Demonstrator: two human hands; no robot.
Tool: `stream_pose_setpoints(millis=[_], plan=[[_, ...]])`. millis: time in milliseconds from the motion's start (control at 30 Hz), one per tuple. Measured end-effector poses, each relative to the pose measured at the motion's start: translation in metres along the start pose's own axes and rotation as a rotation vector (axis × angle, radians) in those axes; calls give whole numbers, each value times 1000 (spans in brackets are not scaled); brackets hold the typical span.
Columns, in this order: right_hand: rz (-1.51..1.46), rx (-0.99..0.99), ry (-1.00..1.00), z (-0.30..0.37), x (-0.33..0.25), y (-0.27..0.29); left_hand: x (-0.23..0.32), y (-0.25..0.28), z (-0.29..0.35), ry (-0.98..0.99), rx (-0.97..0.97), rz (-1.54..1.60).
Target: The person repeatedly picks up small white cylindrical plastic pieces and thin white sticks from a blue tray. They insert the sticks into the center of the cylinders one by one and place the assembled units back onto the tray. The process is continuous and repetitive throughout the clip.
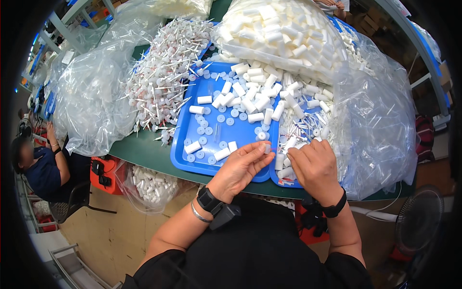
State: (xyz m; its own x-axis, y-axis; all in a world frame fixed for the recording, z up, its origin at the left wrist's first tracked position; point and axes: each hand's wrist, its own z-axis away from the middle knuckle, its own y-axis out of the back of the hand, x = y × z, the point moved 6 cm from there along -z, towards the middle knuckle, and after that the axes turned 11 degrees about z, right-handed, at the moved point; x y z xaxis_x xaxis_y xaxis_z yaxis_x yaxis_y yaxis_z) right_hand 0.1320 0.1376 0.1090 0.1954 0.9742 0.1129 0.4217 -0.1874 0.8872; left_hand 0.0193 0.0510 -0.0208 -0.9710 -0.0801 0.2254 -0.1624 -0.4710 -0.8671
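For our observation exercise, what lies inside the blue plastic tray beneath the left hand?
Mainly white matte cylinders and translucent round discs; anything under the cylinders piled at the back is covered.

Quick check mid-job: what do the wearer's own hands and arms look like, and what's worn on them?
The left hand is gloveless, with a black strap at the wrist, a dark angular block beside it and a silver bangle. The right hand, also gloveless, has a black wristband. The sleeves are short and black.
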Motion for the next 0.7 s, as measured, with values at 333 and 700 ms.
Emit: stream_pose_setpoints(millis=[333,700], plan=[[-149,16,-66,3,-5,-12,-14,-5,2,78,-73,50],[-1125,-326,-826,37,-2,-67,-18,-3,1,31,-117,-88]])
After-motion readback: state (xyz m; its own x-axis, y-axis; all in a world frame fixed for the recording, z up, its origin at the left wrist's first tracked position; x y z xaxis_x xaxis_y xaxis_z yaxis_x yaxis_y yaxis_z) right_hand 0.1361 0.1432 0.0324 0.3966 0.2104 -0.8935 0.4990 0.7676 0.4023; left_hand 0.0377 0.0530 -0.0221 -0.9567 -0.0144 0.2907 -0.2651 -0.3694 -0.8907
